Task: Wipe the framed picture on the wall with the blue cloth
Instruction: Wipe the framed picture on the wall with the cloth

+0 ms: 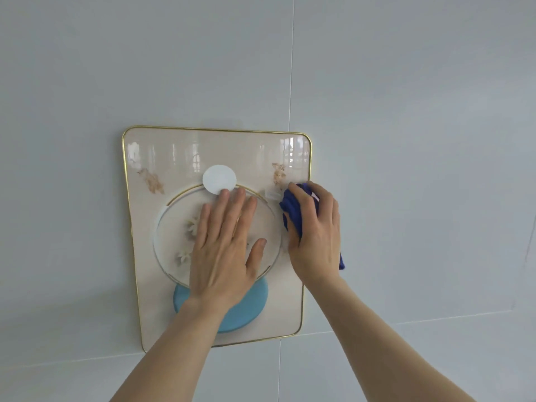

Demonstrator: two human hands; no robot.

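Left hand (224, 248) flat on glossy gold-edged framed picture (179, 158); right hand (317, 233) bunches soft blue cloth (293, 207).

You have one framed picture (203, 158) in front of you, and it serves as your landmark. Two hands lie on it: one left hand (224, 245) flat over its middle, one right hand (317, 233) at its right edge. You hold one blue cloth (293, 207), bunched under that right hand. Within the picture you can count three round shapes: one white disc (219, 179) above its middle, one large pale ring (174, 227) at its centre, one light blue disc (246, 311) below.
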